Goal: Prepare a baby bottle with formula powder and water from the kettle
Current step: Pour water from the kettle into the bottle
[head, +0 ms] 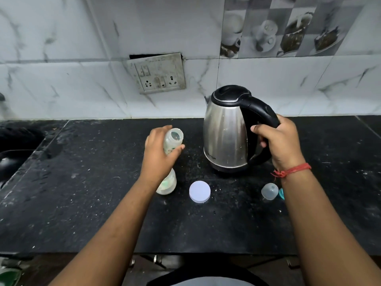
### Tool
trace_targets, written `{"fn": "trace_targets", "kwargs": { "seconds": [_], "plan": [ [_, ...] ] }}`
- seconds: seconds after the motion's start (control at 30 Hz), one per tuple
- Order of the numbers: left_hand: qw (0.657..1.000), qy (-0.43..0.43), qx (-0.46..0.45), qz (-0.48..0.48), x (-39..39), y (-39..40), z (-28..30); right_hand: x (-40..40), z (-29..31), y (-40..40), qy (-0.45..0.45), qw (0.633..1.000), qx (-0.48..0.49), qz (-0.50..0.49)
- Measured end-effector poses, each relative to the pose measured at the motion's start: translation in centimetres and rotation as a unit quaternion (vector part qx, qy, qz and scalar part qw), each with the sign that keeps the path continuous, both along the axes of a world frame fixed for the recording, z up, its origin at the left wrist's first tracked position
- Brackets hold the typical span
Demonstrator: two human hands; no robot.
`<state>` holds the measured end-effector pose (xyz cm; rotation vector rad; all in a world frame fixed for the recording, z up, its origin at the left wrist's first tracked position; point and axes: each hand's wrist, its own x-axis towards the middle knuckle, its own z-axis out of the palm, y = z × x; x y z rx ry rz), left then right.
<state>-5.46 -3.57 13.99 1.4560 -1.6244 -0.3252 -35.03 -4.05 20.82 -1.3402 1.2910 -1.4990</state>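
A clear baby bottle (172, 141) with no top stands on the black counter (82, 203), its open mouth facing up. My left hand (158, 153) is wrapped around its middle. White powder shows in its base. To the right stands a steel kettle (224, 133) with a black lid and handle. My right hand (278, 141) grips that handle; the kettle rests on the counter.
A white round lid (199, 191) lies in front of the kettle. A clear dome cap (269, 191) and a teal piece (281, 193) sit by my right wrist. A socket plate (157, 73) is on the tiled wall. A sink edge (12, 153) is at far left.
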Motion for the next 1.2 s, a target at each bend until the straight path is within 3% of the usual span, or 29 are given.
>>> {"fn": "trace_targets", "kwargs": {
  "seconds": [0.47,1.2],
  "plan": [
    [0.995,-0.079,0.062,-0.003,1.0,0.6,-1.0,0.6,1.8,3.5,0.087,0.994,0.007,0.058],
    [0.990,-0.101,0.097,0.003,1.3,1.8,-1.0,3.4,7.1,1.1,0.345,0.933,0.001,0.101]
  ]
}}
